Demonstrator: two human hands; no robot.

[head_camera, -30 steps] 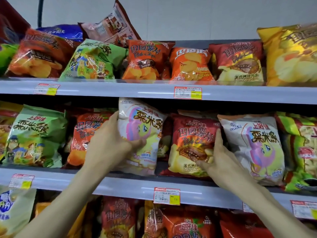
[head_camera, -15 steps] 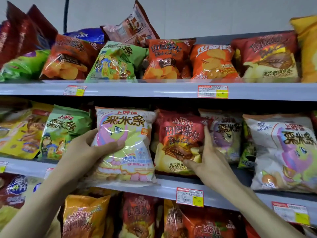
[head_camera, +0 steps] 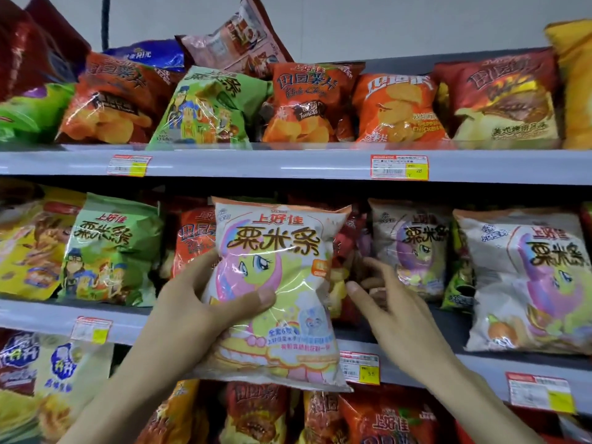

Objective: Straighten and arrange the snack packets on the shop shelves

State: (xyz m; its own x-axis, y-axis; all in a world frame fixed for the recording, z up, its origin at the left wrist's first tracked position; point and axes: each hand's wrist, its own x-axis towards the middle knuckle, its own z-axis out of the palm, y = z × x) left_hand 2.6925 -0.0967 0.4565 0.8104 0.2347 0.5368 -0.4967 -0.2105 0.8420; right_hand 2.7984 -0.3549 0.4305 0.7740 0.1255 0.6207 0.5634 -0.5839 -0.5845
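My left hand (head_camera: 198,309) grips a white and pink pony corn-stick packet (head_camera: 278,277) by its left side, thumb across the front. It holds the packet upright, out in front of the middle shelf (head_camera: 480,368). My right hand (head_camera: 394,312) is beside the packet's right edge with fingers spread and holds nothing. Its fingertips reach toward a dark red chip packet (head_camera: 354,238), mostly hidden behind the held packet; whether they touch it is unclear.
Two more pony packets (head_camera: 413,248) (head_camera: 525,280) stand to the right on the middle shelf. A green packet (head_camera: 109,248) and an orange one (head_camera: 192,238) stand to the left. The top shelf (head_camera: 256,165) carries several leaning chip bags. More bags fill the bottom shelf (head_camera: 378,418).
My left hand has pulled the pony packet outward and to the right, covering the dark red packet. My right hand has let go of the red packet and spread its fingers.
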